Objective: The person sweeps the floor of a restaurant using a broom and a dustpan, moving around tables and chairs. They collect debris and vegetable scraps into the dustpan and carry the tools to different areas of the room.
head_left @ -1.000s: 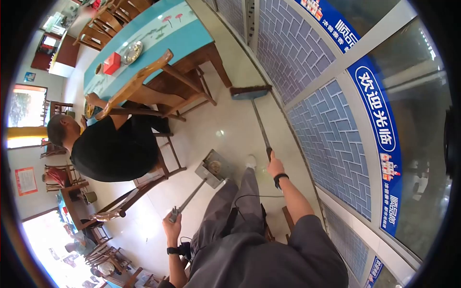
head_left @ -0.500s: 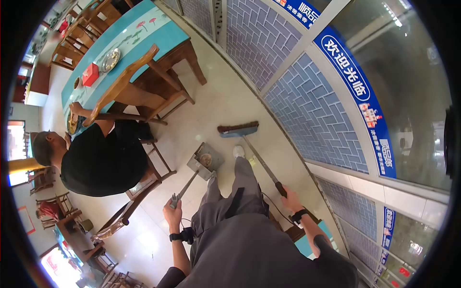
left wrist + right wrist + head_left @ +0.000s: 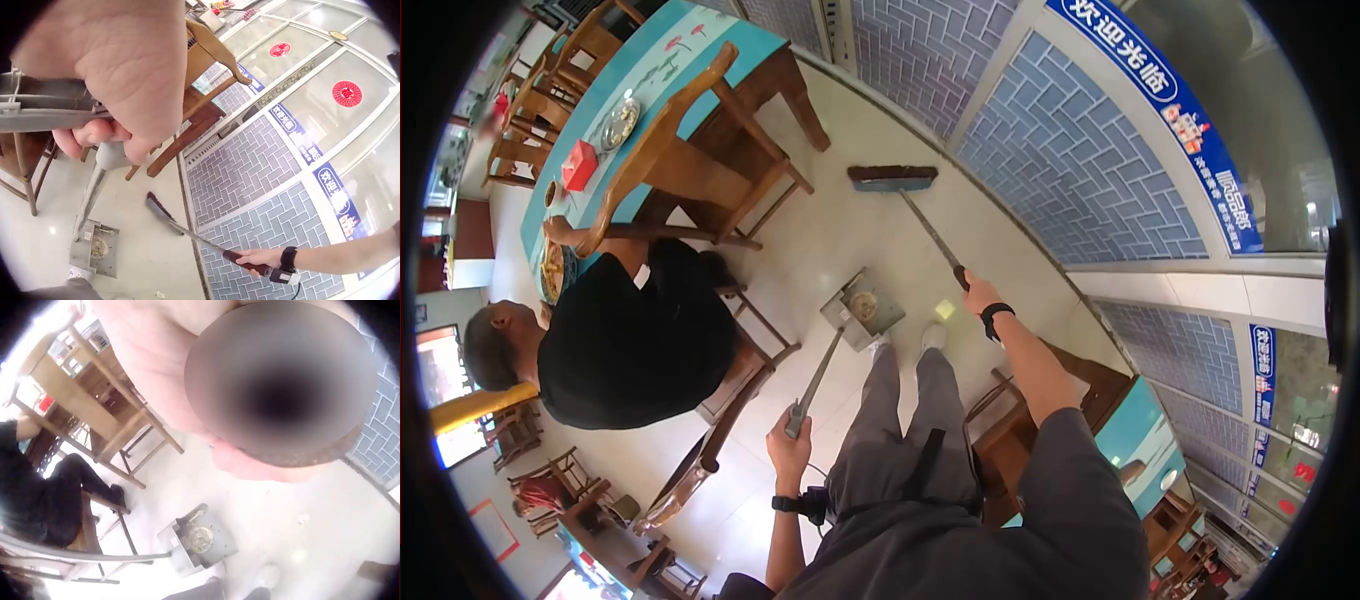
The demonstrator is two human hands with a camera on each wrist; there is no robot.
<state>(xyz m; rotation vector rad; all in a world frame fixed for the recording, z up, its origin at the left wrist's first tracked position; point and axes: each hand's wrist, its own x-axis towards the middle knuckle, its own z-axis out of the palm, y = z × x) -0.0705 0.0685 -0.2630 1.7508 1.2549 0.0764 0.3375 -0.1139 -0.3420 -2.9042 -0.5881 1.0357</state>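
Observation:
In the head view my right hand grips the dark end of a broom. Its long handle slopes forward to a head with dark red-brown bristles, far out on the floor near the tiled wall. My left hand grips the grey handle of a long-handled dustpan. The pan lies on the floor just ahead of my shoes, with some debris inside. In the left wrist view, the fingers curl round that handle. The broom's handle end fills much of the right wrist view and hides part of the right hand.
Left of me, a person in black sits on a wooden chair at a turquoise table. Another wooden chair stands at its near side. Blue-tiled wall panels run along the right. A second turquoise table is behind my right arm.
The broom head came back close to my feet half a second ago and is now farther out again, with my right arm reaching forward. The dustpan stays on the floor before my feet.

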